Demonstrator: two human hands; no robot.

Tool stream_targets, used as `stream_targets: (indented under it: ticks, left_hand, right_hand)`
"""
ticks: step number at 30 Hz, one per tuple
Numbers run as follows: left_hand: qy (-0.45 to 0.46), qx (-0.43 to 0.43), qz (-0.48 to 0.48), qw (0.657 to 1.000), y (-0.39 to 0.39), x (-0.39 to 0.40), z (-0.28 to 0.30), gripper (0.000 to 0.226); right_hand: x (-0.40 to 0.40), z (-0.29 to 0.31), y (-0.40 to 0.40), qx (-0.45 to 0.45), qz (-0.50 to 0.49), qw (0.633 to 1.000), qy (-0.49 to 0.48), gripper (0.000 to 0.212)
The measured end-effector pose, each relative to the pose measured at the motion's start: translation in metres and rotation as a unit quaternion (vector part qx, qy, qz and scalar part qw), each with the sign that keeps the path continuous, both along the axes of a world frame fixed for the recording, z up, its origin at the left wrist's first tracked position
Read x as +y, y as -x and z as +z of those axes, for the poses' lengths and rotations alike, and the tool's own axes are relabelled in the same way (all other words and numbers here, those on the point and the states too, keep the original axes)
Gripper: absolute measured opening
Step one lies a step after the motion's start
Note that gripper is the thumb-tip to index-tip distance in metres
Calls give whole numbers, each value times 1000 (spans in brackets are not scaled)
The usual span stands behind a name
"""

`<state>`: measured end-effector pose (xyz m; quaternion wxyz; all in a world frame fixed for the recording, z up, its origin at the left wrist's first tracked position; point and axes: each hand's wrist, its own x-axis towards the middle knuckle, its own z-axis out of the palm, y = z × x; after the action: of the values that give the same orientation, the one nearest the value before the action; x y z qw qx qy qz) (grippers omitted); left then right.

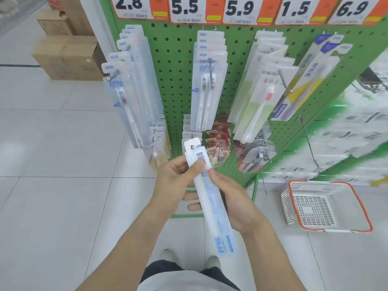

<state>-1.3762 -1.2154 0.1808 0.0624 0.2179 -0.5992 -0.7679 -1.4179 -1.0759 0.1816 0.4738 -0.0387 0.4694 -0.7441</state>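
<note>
Toothbrush pack (212,206) held slantwise in both hands before the green pegboard (178,70), hang-tab end up near the lower hooks, other end toward the body. Left hand (175,181): fingers curled tight round the upper end, thumb pressed by the barcode. Right hand (234,204): fingers wrapped under the pack's middle, thumb on its front; basket (364,208) on floor, well apart.
</note>
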Motion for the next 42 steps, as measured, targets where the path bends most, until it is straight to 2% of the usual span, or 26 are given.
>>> stream_targets:
  ticks: [3,10,14,16,21,25,27,31,37,42]
  left_hand:
    - [28,5,26,999,2,8,-6,19]
    - [-14,-47,52,997,-5,11,-25,33]
    - [-32,-59,55,996,1,0,-31,26]
    - [-48,-70,51,995,5,-10,-32,23]
    - [-48,-66,10,997,-1,-40,-36,22]
    - [-7,-47,-54,997,-10,-67,-44,13]
    - [8,-43,-82,996,-15,-74,-48,23]
    - [-11,-54,-64,996,-22,-81,-50,27]
    - [-22,-68,-62,995,-15,-78,-43,23]
    - [-29,-79,-68,994,-3,-68,-35,19]
  right_hand:
    - [17,-10,-3,95,11,991,-90,25]
    - [23,-26,-20,92,18,990,-104,19]
    - [28,-30,-26,121,69,984,-110,35]
    - [30,-32,-31,126,63,983,-119,44]
    - [8,-29,-50,130,12,984,-123,39]
    - [-27,-28,-70,133,-40,983,-120,35]
    - [-40,-29,-79,138,-66,980,-128,38]
    - [-41,-28,-88,161,26,970,-180,65]
    - [-32,-21,-89,132,50,978,-157,60]
    - [-24,-14,-79,139,53,979,-142,66]
